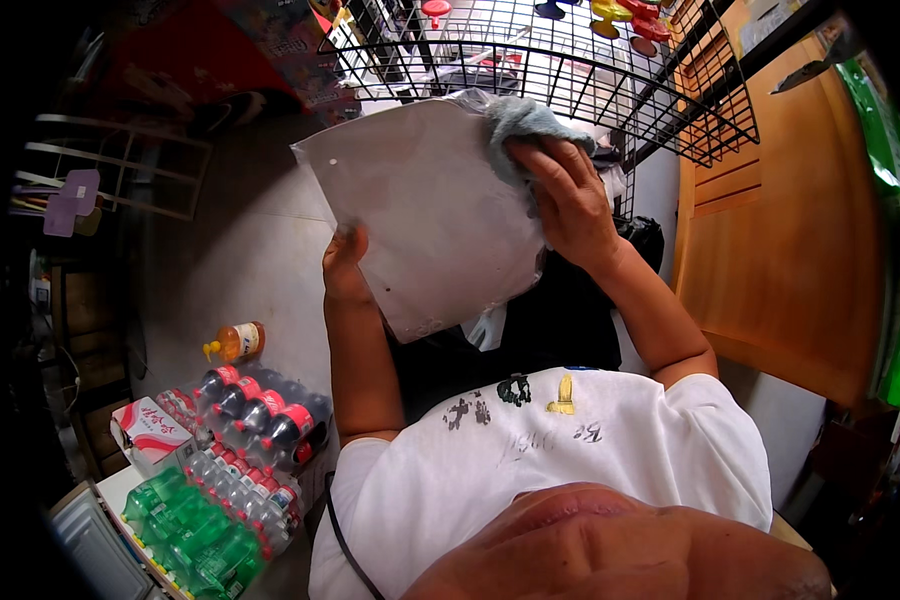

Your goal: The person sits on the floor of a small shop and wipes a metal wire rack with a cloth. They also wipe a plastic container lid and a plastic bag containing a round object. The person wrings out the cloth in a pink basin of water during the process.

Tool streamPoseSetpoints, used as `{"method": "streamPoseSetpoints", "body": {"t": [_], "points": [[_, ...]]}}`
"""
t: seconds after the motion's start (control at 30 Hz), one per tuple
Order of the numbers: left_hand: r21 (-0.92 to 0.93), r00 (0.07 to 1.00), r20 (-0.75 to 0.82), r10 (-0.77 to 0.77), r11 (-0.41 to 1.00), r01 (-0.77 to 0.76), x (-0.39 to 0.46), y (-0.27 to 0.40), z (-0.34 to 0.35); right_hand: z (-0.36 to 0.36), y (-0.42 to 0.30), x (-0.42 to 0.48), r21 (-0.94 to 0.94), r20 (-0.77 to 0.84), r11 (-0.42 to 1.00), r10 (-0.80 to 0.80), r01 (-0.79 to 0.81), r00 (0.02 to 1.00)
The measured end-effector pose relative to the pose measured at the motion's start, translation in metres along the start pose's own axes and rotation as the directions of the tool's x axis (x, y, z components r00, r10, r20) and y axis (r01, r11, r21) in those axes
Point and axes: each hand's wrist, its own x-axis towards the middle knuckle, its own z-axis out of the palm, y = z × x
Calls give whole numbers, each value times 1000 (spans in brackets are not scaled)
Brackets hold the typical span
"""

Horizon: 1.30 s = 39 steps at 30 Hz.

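Note:
My left hand (345,259) grips the left edge of a flat, pale grey plastic-covered sheet (427,217), its thumb on the upper face. The sheet is tilted in front of my body, above my lap, and its rim looks clear and slightly crinkled. A light blue-grey cloth (521,131) is bunched under the fingers of my right hand (570,195). That hand presses the cloth against the sheet's upper right edge. The sheet's underside and most of my left fingers are hidden.
A black wire basket (540,64) stands just beyond the sheet. A wooden door panel (787,247) is at the right. Packs of cola bottles (270,409) and green bottles (195,532) stand at lower left, near a pump bottle (240,341) on the floor. A white wire rack (127,161) is farther left.

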Motion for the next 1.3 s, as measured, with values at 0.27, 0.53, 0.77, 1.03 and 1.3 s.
{"method": "streamPoseSetpoints", "body": {"t": [0.27,0.53,0.77,1.03,1.3], "points": [[913,905,298,-303,366,-178,75,13,73,-88,17,69,748,-60,577,551,-327,832],[655,640,753,151,-270,-706,146,-15,95,-72,80,207,544,400,478,575,-690,714],[607,592,793,145,-257,-751,169,-19,80,59,230,310,273,383,654,598,-705,704],[605,628,778,9,-283,-744,178,-23,65,198,351,364,-137,347,729,670,-671,657],[596,627,779,29,-347,-724,179,-24,62,227,356,336,-718,431,695,492,-43,757]]}}
